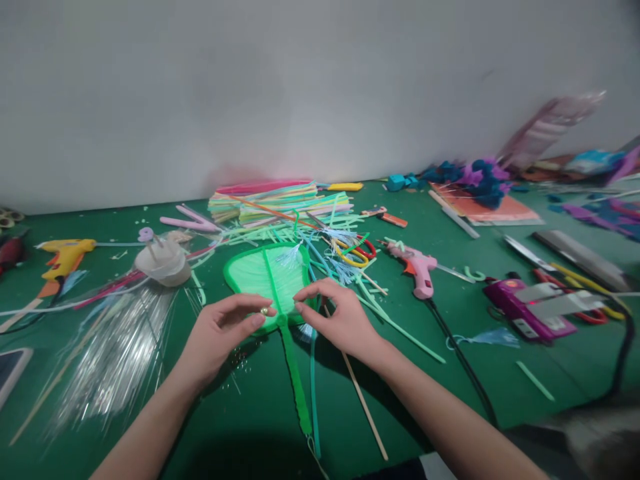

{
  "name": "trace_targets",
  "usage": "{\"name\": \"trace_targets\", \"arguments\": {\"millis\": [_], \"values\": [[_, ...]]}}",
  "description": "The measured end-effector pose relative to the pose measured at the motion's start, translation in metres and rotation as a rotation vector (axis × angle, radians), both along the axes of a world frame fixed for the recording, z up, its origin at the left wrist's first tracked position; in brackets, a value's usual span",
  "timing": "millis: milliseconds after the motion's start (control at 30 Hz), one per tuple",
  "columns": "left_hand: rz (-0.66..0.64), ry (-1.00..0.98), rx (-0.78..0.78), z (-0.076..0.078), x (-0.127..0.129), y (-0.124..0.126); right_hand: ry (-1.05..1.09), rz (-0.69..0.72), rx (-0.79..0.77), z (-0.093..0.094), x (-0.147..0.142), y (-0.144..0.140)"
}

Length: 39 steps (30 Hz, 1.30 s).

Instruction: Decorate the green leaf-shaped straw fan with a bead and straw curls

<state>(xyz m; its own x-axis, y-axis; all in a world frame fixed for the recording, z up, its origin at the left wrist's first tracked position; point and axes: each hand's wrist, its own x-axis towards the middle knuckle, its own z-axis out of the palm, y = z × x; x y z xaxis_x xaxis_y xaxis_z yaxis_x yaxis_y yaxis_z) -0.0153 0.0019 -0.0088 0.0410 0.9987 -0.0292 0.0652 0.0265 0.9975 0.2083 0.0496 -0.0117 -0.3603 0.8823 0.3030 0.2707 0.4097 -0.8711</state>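
Nearest item: green fan [267, 283], leaf-shaped, lying flat on the green desk [500, 387], its long handle running toward the viewer.

Left hand [225, 330]: grip nearly closed, thumb and forefinger pinching a small gold bead [264, 311] at the lower left edge of the fan.

Right hand [335, 317]: grip loosely curled, fingertips resting on the lower right edge of the fan; nothing seen held in it.

Handling note, as a judgement: the bead was small and likely to roll; a firm pinch, with the other hand pressing the fan flat, would serve best.

Desk, left to right:
- yellow glue gun [65, 257], far left.
- bundle of clear strips [115, 350], spread beside the left forearm.
- white holder [163, 260], beyond the strips.
- stack of coloured straws [275, 203], behind the fan, loose ones scattered around it.
- scissors [357, 252], among the loose straws.
- wooden stick [363, 403], passing under the right wrist.
- pink glue gun [417, 267], black cord trailing toward the viewer.
- purple device [527, 310], near right.
- blue and purple pompoms [475, 177], far right rear.

Room: plain pale wall [300, 87] directly behind the desk.
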Motion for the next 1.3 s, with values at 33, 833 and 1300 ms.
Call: {"name": "trace_targets", "arguments": {"millis": [33, 833, 1300], "values": [[0.003, -0.023, -0.011, 0.0, 0.0, -0.001, -0.001, -0.001, -0.017, 0.0, 0.0, 0.0], [-0.124, 0.723, 0.519, -0.008, 0.016, 0.004, -0.027, -0.009, -0.012, -0.006, -0.001, 0.003], [-0.137, 0.796, 0.469, -0.014, 0.012, 0.007, -0.027, -0.002, -0.017, -0.005, -0.001, 0.002]]}}
